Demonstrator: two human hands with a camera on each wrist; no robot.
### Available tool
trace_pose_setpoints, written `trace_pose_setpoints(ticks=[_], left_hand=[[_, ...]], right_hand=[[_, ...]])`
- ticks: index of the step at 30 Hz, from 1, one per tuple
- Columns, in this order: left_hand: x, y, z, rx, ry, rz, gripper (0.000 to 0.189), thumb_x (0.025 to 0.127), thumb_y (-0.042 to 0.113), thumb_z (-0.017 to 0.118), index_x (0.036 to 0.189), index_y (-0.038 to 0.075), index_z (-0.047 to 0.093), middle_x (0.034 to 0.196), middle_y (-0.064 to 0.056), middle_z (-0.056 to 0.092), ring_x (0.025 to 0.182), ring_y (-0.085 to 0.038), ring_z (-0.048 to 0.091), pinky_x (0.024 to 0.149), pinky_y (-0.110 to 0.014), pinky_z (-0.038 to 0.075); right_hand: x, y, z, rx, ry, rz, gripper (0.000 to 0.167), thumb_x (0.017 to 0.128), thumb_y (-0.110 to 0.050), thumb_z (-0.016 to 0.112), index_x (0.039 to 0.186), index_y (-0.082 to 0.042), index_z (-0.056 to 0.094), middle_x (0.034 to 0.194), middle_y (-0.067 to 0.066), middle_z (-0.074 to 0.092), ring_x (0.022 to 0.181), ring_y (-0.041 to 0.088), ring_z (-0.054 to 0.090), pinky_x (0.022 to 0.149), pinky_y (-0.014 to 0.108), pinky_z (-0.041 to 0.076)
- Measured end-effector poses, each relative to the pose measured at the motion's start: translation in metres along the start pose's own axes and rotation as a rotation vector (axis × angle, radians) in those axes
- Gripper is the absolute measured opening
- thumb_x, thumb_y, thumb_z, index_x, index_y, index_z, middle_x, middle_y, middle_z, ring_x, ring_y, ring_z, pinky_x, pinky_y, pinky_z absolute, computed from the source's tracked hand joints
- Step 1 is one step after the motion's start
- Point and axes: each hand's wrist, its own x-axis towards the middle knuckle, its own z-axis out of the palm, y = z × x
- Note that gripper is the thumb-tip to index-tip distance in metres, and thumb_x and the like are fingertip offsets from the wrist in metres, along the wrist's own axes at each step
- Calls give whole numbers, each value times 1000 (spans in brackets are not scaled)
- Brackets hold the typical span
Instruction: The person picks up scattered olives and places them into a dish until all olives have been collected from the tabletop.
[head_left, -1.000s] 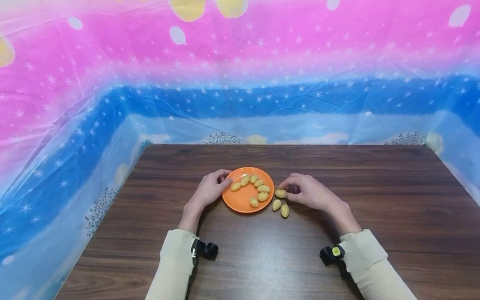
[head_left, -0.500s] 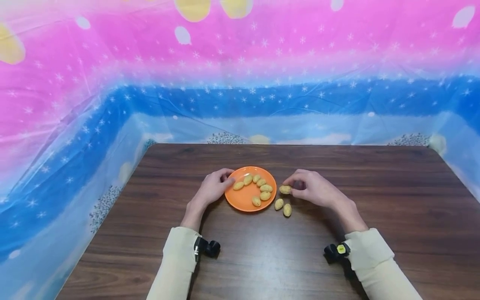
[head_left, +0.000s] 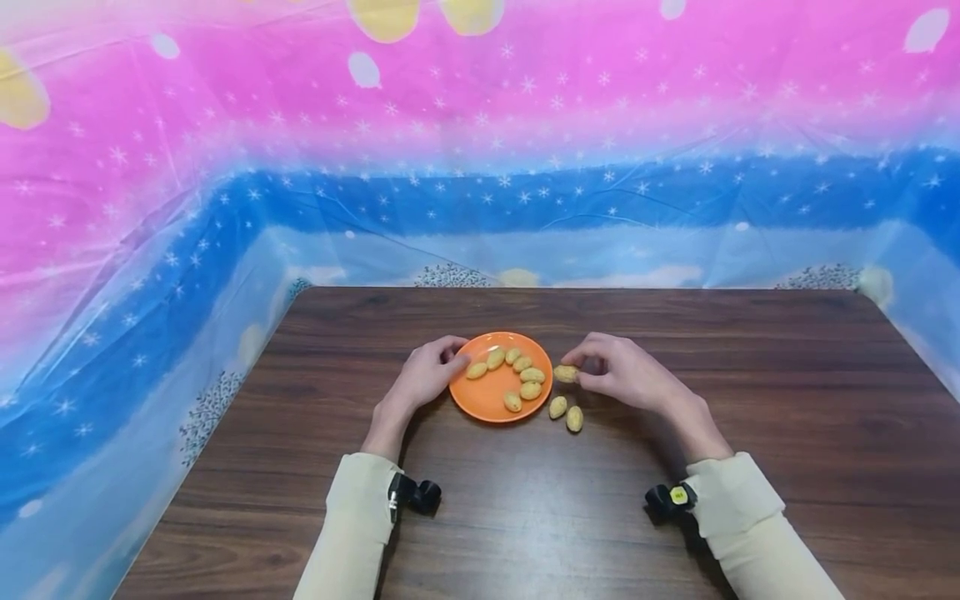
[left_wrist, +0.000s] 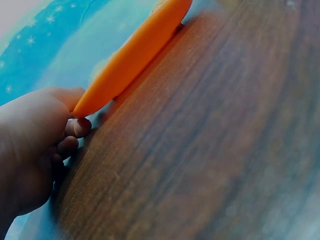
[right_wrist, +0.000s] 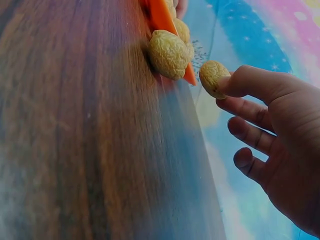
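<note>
My left hand [head_left: 426, 375] pinches the left rim of an orange plate [head_left: 491, 404]; in the left wrist view the thumb lies over the rim and fingers curl beneath it. Several wrinkled yellow oval pieces [head_left: 532, 376] lie in the plate, mostly along its far and right side. Between thumb and forefinger, my right hand [head_left: 626, 372] pinches another wrinkled yellow oval piece [right_wrist: 214, 79], just right of the plate. The other fingers stay loosely bent, as the right wrist view shows. Two more such pieces [head_left: 574, 419] rest on the table below the right fingers.
The brown wood-grain table [head_left: 480, 517] stretches under both arms. A pink and blue patterned cloth [head_left: 480, 200] hangs behind it and at the sides. Each wrist wears a small black camera [head_left: 427, 497].
The right hand has lifted one oval piece off the table and moved it slightly away from me, beside the plate's rim. The left hand still holds the plate. The view has shifted a little.
</note>
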Motion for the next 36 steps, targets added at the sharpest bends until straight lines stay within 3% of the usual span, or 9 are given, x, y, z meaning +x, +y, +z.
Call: trace_pose_setpoints(ticks=[13, 27, 36], left_hand=[[0, 2, 0, 5, 3, 4, 41, 101, 42, 54, 134, 19, 60, 91, -4, 57, 80, -20, 51, 72, -32, 39], [-1, 0, 0, -8, -1, -13, 39, 101, 41, 55, 133, 19, 61, 90, -4, 56, 79, -20, 51, 70, -32, 39], [0, -1, 0, -7, -3, -5, 39, 101, 41, 56, 133, 19, 61, 91, -4, 56, 80, -19, 51, 71, -31, 38]], right_hand=[[10, -11, 0, -32, 0, -54, 25, 93, -19, 67, 117, -23, 72, 107, -7, 63, 78, 11, 55, 68, 29, 46], [35, -32, 8, -84, -33, -129, 24, 94, -20, 65, 118, -21, 72, 105, -7, 61, 72, 10, 53, 67, 29, 46], [51, -41, 20, -110, -55, -153, 25, 93, -22, 68, 118, -20, 73, 104, -4, 62, 80, 12, 54, 74, 31, 46]])
